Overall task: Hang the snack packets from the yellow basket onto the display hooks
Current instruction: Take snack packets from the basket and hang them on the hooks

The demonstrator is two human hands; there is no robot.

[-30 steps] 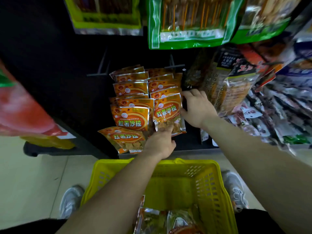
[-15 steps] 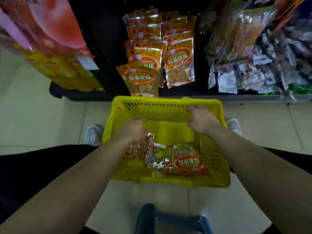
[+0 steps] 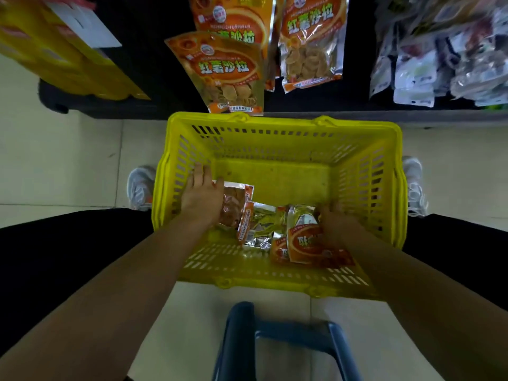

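Observation:
The yellow basket (image 3: 275, 133) stands on the floor between my feet, below the display. Several orange snack packets lie in its near half. My left hand (image 3: 202, 198) lies palm down, fingers spread, on a clear-fronted packet (image 3: 236, 204) by the left wall. My right hand (image 3: 334, 224) curls its fingers over the top edge of an orange packet (image 3: 308, 244) at the right. A silver-backed packet (image 3: 261, 224) lies between them. Matching orange packets (image 3: 228, 70) hang on the display above the basket; the hooks are out of view.
Pale and silver packets (image 3: 428, 67) hang to the right, yellow packs (image 3: 63, 59) to the left. The black display base (image 3: 115, 111) runs along the tiled floor. My shoes (image 3: 140, 185) flank the basket. A blue frame (image 3: 275, 339) sits close under me.
Both hands left the hanging packets and dropped into the basket. My view tilted down. The right hand moved from the basket's far rim onto an orange packet.

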